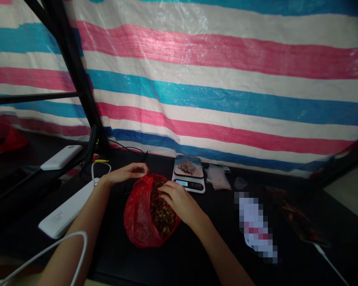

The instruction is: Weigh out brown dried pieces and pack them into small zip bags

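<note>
A red plastic bag (139, 216) stands open on the black table, full of small brown and yellowish dried pieces (162, 218). At the bag's far rim, the thumb and fingers of my left hand (135, 171) pinch the red plastic. My right hand (177, 196) reaches over the opening from the right, with curled fingertips down among the dried pieces; what lies between them is hidden. Just beyond the bag sits a white kitchen scale (198, 187) with its display lit. On its dark plate lies a small clear bag of dried pieces (187, 167).
Right of the scale are clear zip bags (219, 177) and a small clear cup (240, 183). A blurred-out item (256, 228) and a phone-like dark object (304, 224) with a white cable lie farther right. A white power strip (67, 210) is at left, beside a black metal frame (74, 71).
</note>
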### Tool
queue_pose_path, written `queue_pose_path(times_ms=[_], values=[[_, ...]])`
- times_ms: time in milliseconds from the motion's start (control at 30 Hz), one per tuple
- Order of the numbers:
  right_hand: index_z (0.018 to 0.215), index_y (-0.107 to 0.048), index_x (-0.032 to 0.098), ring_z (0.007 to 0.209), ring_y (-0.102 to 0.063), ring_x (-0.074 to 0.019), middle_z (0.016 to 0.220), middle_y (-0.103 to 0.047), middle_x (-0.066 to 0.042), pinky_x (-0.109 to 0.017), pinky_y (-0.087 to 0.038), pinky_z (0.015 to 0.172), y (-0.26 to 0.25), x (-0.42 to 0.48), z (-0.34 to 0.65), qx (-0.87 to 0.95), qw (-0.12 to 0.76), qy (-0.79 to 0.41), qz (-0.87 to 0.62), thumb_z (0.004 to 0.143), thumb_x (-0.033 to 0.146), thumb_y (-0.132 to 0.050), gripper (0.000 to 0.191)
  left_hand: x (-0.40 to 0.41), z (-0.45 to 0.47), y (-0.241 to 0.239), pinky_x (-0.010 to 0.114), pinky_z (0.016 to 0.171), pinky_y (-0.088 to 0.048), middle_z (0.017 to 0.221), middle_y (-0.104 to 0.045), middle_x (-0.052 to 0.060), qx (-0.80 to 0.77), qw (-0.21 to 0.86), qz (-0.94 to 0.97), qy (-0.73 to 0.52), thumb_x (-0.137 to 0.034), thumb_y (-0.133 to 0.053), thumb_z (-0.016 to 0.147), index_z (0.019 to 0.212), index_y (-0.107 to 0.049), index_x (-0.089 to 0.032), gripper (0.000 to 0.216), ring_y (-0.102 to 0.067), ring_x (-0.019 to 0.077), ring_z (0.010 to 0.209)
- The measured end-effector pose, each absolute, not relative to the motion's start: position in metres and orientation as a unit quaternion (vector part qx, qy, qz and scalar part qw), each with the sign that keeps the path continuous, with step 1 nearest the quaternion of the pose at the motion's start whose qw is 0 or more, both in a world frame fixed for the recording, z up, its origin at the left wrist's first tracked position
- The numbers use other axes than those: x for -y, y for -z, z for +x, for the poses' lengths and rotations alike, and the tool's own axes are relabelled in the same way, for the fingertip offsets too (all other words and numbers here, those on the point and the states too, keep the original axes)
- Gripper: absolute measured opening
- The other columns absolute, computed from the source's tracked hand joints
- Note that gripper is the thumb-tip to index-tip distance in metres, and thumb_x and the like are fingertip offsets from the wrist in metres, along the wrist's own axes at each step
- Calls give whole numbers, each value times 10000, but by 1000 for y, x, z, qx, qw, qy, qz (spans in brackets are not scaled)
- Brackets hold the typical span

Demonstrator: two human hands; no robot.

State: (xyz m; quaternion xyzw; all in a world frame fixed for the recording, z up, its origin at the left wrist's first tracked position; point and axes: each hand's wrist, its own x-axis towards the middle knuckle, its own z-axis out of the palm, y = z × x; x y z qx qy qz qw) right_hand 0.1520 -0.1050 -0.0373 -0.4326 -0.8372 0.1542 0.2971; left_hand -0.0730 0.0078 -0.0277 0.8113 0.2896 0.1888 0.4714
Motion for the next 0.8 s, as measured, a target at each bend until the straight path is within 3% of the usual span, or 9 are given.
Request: queue_pose_path(times_ms=[100, 300, 433, 533, 667, 800], values=[[1031, -618, 221, 912, -566, -140, 961, -619, -36, -257, -424, 835, 36, 105, 152, 829, 329, -189, -411, 837, 160, -488, 241, -7, -76, 29, 258, 788, -376, 864, -536, 26, -299, 490, 787, -224, -399, -539, 762, 815, -535, -162, 243, -493, 163, 850], [815, -665, 197, 802, -577, -115, 840, -629, -16, -226, -426, 755, 36, 96, 161, 809, 384, -221, -386, 825, 135, -499, 178, -6, -76, 28, 254, 788, -372, 804, -538, 18, -320, 478, 781, -243, -445, -472, 795, 715, -546, -154, 310, -493, 155, 810], [723, -627, 183, 715, -564, -118, 759, -616, 2, -224, -404, 673, 37, 93, 166, 808, 368, -185, -421, 742, 198, -629, 25, -4, -73, 26, 249, 780, -378, 767, -540, 22, -323, 465, 793, -222, -456, -447, 803, 617, -538, -147, 371, -492, 147, 772], [712, -611, 197, 697, -556, -134, 717, -614, 12, -241, -375, 665, 34, 94, 165, 812, 344, -121, -455, 718, 276, -656, 91, -3, -72, 25, 245, 760, -387, 771, -542, 20, -318, 467, 798, -210, -437, -477, 792, 606, -560, -144, 357, -495, 138, 747], [776, -612, 213, 705, -565, -152, 756, -638, -9, -252, -355, 657, 32, 92, 174, 759, 369, -29, -535, 805, 345, -534, 156, -5, -72, 26, 250, 774, -389, 844, -565, 27, -316, 472, 795, -212, -424, -504, 778, 656, -596, -144, 320, -512, 144, 782], [873, -606, 206, 612, -564, -158, 732, -644, -35, -244, -304, 527, 39, 81, 208, 599, 438, 54, -668, 862, 378, -382, 283, -6, -70, 28, 271, 829, -377, 917, -596, 47, -317, 472, 790, -228, -424, -505, 780, 759, -623, -156, 294, -524, 175, 887]])
